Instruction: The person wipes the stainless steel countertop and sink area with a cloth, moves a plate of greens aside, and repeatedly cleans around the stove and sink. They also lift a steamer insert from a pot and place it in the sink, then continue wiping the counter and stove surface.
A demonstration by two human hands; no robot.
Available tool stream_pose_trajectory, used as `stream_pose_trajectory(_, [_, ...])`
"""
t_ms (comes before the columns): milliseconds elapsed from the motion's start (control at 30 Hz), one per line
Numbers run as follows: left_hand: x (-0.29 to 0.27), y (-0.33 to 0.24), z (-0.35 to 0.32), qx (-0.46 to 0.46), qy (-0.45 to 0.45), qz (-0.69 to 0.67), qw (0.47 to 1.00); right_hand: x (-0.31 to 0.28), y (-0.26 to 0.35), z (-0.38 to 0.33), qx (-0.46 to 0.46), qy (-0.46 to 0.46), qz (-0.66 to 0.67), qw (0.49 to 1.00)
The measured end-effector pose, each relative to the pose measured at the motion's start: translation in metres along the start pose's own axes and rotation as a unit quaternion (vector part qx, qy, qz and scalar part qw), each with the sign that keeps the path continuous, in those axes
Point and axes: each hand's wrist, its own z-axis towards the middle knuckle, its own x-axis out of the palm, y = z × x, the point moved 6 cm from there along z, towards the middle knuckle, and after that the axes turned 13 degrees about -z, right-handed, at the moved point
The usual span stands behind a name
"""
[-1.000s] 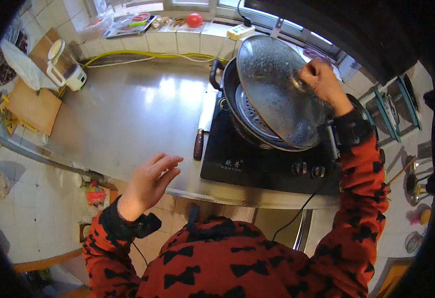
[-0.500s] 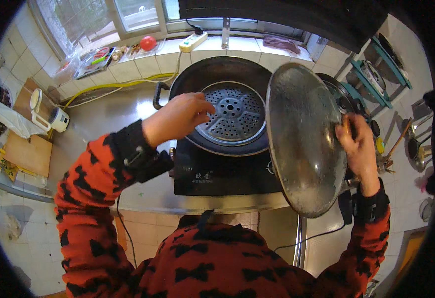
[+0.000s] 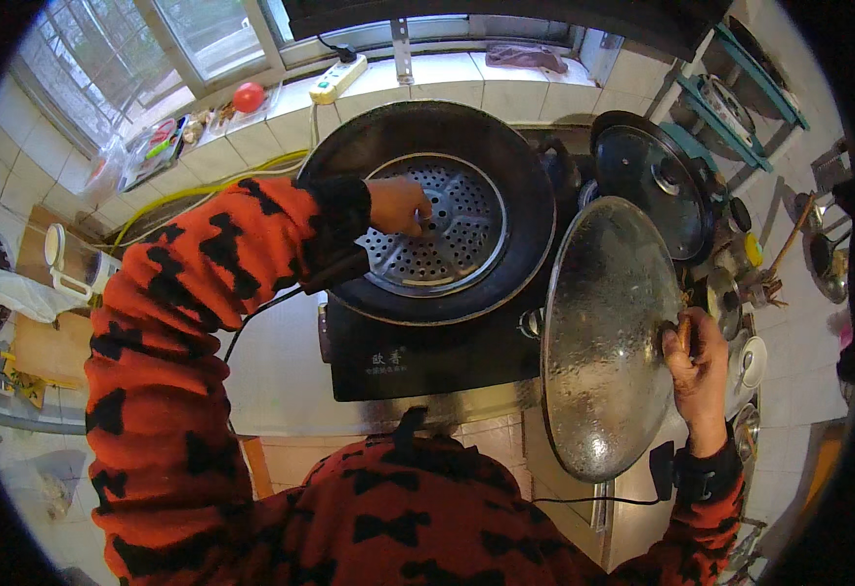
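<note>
A dark wide wok point(image 3: 535, 234) sits on a black induction cooker point(image 3: 427, 376), with a perforated metal steamer rack point(image 3: 466, 220) inside it. My left hand point(image 3: 400, 205) is down over the rack's left-centre part, its fingers curled; whether they touch the metal or pinch anything is hidden. In my right hand point(image 3: 698, 371) is the knob of a large glass lid point(image 3: 603, 332). The lid is held tilted almost on edge to the right of the wok, and droplets cover its glass.
A second dark pan with a glass lid point(image 3: 654, 186) stands behind the raised lid. Left of the wok are a white electric jug point(image 3: 81, 264) and a wooden board point(image 3: 51, 352). A power strip point(image 3: 339, 78) and a red ball-shaped thing point(image 3: 249, 97) lie on the sill.
My left hand has reached forward and down into the wok over the rack. My right hand has brought the lid lower and nearer to me, clear of the wok's rim.
</note>
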Motion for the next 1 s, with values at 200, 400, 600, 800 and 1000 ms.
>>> stream_pose_trajectory(200, [0.005, 0.006, 0.012, -0.057, 0.007, -0.006, 0.998, -0.003, -0.007, -0.005, -0.017, -0.031, -0.029, 0.999])
stream_pose_trajectory(400, [-0.048, -0.021, -0.016, -0.074, -0.02, -0.103, 0.992, -0.014, -0.006, -0.006, 0.014, -0.032, 0.005, 0.999])
stream_pose_trajectory(600, [-0.098, -0.055, -0.078, 0.032, -0.151, -0.254, 0.955, -0.015, -0.002, -0.006, 0.035, -0.032, 0.06, 0.997])
stream_pose_trajectory(800, [-0.099, -0.058, -0.115, 0.082, -0.22, -0.373, 0.898, -0.014, 0.01, -0.004, 0.011, -0.023, 0.001, 1.0])
stream_pose_trajectory(1000, [-0.101, -0.056, -0.139, 0.128, -0.235, -0.386, 0.883, -0.01, 0.011, -0.001, 0.019, -0.014, 0.024, 0.999])
